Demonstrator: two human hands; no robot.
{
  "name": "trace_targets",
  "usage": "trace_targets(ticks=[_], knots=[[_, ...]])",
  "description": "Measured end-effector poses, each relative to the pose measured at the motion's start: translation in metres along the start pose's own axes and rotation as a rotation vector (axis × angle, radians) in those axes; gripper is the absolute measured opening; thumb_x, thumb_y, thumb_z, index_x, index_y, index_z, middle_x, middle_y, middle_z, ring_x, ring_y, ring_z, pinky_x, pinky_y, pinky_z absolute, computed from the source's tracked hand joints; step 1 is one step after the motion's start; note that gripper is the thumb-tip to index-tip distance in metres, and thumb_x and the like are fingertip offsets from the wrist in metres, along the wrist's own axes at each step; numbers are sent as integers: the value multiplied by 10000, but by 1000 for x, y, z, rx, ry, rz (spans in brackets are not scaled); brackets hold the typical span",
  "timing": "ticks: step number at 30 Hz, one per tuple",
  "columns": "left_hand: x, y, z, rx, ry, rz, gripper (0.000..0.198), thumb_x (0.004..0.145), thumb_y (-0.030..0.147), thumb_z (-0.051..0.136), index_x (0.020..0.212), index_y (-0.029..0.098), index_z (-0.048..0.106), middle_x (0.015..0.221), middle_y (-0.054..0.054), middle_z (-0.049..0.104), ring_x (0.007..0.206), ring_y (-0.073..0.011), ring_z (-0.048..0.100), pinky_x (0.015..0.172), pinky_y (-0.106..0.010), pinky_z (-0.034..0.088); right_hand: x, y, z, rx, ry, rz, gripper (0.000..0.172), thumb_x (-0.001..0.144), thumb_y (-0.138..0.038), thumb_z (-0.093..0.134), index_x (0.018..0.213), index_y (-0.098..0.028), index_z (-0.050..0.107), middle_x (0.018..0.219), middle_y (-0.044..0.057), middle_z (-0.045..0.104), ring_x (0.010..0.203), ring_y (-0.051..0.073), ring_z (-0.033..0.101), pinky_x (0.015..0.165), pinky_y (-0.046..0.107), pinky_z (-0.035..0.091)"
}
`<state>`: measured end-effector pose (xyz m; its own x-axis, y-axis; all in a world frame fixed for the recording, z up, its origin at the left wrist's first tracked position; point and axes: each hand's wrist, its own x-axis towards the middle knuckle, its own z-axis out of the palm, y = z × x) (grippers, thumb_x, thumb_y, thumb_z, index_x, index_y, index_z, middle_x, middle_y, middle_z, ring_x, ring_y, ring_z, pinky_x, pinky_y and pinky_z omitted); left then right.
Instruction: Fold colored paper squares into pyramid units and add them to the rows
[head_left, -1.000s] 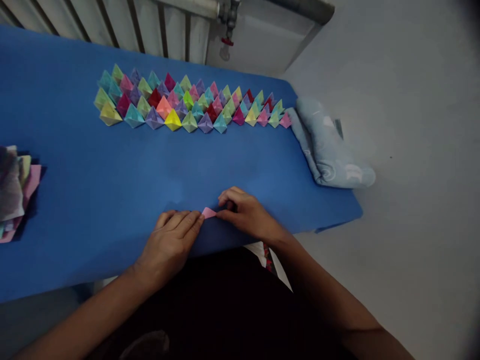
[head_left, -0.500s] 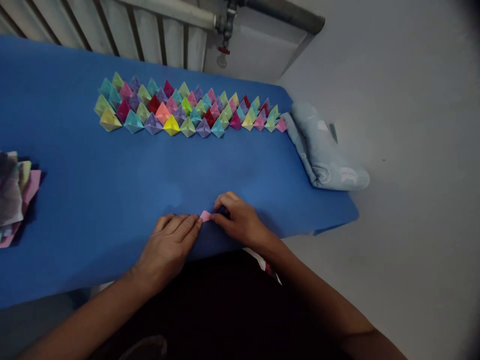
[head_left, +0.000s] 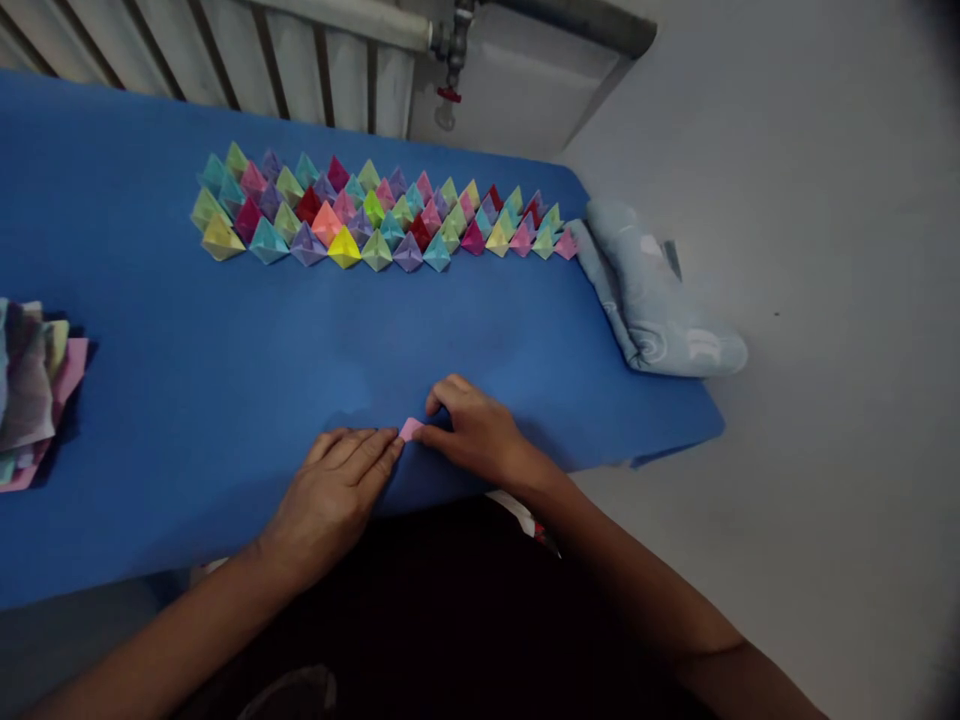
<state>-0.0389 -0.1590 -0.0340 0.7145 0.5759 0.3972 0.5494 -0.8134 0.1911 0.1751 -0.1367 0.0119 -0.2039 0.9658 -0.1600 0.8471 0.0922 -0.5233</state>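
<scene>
A small pink piece of folded paper (head_left: 411,428) lies on the blue table (head_left: 187,380) near its front edge. My left hand (head_left: 337,490) lies with its fingers flat and together, their tips pressing on the paper's left side. My right hand (head_left: 472,432) is curled, its fingertips pinching the paper's right side. Most of the paper is hidden under both hands.
Several rows of colourful folded paper shapes (head_left: 375,215) stand along the far side of the table. A stack of coloured paper sheets (head_left: 34,385) lies at the left edge. A folded light blue cloth (head_left: 660,300) hangs over the table's right end. A radiator (head_left: 300,60) stands behind.
My right hand's fingers slid slightly left over the pink paper, so less of it shows. My left hand has barely moved.
</scene>
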Motion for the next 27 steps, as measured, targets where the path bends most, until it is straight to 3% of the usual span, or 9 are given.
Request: trace_targets(ticks=[9,16,22,27], knots=[[3,-2,0,-12,13,16,401,937,50,403,1283,132,587,1198,-136,692,1049,-263,626,887,-443,461,1,-8,1,-34,-4,11,189,870,-366,640,861,-193,565,916,13,574,796,147,516,684,279,357],[3,-2,-2,-25,-18,1,402,928,40,410,1272,136,595,1208,-134,689,1061,-265,621,902,-436,449,-1,7,1,135,-6,0,117,849,-241,660,819,-193,558,862,-2,545,753,127,508,683,267,393],[3,-1,-1,-18,-2,-11,371,935,59,439,1255,150,604,1184,-128,695,1020,-263,625,877,-432,468,-3,7,1,147,-21,-36,73,843,-174,653,866,-188,585,911,10,569,788,129,522,714,269,402],[1,-1,-1,-67,35,-41,368,939,66,456,1277,148,575,1192,-124,685,1040,-253,619,879,-426,480,-10,3,10,124,96,-59,68,872,-251,649,883,-189,624,911,24,614,850,159,543,767,303,408]])
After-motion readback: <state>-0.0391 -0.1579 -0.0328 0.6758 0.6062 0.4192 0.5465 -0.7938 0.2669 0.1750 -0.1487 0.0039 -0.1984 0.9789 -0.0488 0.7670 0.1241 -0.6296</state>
